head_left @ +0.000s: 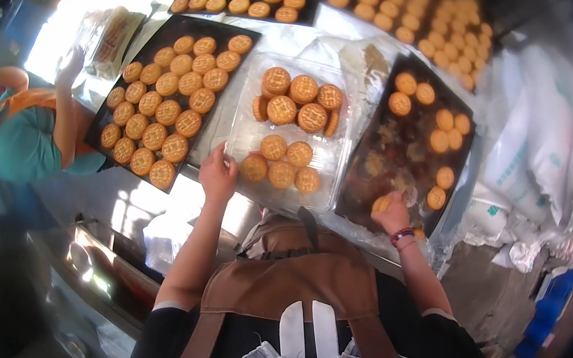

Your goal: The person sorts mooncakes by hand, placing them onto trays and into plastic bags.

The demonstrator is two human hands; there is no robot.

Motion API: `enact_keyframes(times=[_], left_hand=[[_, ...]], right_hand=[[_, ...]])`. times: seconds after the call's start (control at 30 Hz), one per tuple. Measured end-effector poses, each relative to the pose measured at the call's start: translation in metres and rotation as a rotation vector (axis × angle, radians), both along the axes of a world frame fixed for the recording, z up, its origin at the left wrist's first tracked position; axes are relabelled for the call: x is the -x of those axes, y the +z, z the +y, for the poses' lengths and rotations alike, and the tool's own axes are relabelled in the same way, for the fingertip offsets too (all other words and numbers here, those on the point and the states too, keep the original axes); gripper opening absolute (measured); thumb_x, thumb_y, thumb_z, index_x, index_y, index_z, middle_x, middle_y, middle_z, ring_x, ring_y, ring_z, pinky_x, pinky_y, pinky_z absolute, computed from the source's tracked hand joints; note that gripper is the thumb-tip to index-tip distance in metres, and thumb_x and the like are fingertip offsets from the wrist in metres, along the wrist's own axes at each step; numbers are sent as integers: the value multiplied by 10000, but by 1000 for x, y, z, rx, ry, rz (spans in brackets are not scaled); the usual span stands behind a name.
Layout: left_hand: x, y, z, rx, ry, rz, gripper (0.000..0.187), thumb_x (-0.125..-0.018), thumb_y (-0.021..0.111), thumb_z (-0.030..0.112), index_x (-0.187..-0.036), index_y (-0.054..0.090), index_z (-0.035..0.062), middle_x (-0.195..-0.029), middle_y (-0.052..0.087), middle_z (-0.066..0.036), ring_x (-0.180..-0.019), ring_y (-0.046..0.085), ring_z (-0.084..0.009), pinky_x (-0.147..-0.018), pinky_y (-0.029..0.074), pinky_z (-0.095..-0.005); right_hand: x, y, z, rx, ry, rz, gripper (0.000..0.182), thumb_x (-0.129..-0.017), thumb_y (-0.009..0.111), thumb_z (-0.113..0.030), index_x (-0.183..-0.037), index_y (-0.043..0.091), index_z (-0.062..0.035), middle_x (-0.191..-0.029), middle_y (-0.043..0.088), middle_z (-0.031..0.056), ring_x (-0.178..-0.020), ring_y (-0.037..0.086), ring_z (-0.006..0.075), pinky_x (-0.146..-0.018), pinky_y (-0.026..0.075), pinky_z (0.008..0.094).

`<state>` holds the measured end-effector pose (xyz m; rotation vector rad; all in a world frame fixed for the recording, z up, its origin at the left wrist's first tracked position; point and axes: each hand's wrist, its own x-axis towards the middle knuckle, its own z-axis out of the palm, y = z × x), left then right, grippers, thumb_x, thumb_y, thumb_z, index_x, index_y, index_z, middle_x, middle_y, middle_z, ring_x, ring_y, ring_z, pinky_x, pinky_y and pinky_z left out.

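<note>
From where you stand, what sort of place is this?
Probably a bakery's packing area: dark trays of round patterned pastries, a clear plastic box partly filled with them, and a co-worker in a cap and apron nearby.

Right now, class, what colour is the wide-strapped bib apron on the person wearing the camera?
The wide-strapped bib apron is brown; the head view shows it best.

White sacks piled at right; brownish floor beside; strong glare upper left.
</note>
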<state>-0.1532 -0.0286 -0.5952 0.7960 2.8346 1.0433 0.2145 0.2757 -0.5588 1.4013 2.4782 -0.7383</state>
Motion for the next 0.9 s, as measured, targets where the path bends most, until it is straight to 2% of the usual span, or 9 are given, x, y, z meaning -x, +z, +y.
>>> enact_keyframes(times=[0.07,0.13,0.2,0.27,0.3,0.47,0.6,0.7,0.9], left_hand=[[-2,0,-1,-11,27,-25,418,-876,669,130,-1289,649,63,-836,690,-109,-740,671,-306,-723,533,-444],[0,0,0,-20,23,33,420,-870,673,138,-1286,653,84,-827,681,-125,-748,670,-336,-722,531,-456],[1,-4,0,-24,26,41,419,-868,674,141,-1283,655,92,-828,679,-130,-758,670,-343,-726,531,-459],[1,-4,-1,-23,31,51,418,-866,675,144,-1281,657,101,-828,677,-135,-768,669,-351,-729,532,-462],[1,-3,-1,-11,35,47,417,-864,676,145,-1279,658,103,-829,677,-133,-779,672,-348,-735,533,-462],[-1,2,0,11,51,40,416,-860,685,149,-1273,662,110,-845,683,-121,-811,678,-338,-752,538,-458],[1,2,-3,-40,33,36,413,-855,692,150,-1266,667,113,-867,692,-115,-817,683,-333,-757,543,-449],[1,1,-1,-39,31,30,412,-852,694,148,-1262,669,113,-869,693,-114,-818,683,-333,-757,545,-447],[3,-2,-2,-37,30,62,438,-845,701,147,-1280,665,106,-853,683,-111,-801,676,-333,-752,542,-448]], right_hand=[[40,47,5,61,59,330,601,-666,853,-192,-1170,555,-53,-1176,555,194,-1127,592,395,-1000,497,459],[90,83,-6,-47,297,488,602,-668,849,-183,-1176,555,-50,-1155,557,176,-1104,587,383,-973,503,458],[140,104,-29,-46,494,459,629,-663,858,-192,-1190,547,-46,-1169,551,172,-1122,587,378,-960,518,458],[174,93,-50,39,627,378,667,-649,871,-183,-1212,542,-46,-1191,543,181,-1133,585,380,-949,542,449],[183,79,-59,38,631,380,667,-649,871,-183,-1212,542,-46,-1191,543,181,-1133,585,380,-949,542,449],[205,-4,-83,-84,830,-53,680,-650,872,-185,-1242,560,-64,-1224,557,179,-1149,608,377,-872,590,447],[214,-30,-85,-83,867,-151,588,-735,793,-160,-1269,568,-63,-1247,586,186,-1157,624,372,-878,588,434],[214,-15,-78,-13,897,-135,570,-758,765,-147,-1279,559,-45,-1265,579,207,-1165,626,382,-901,580,449],[201,-2,-86,41,865,-145,640,-826,708,-163,-1398,486,18,-1351,541,258,-1189,617,404,-970,544,477]])
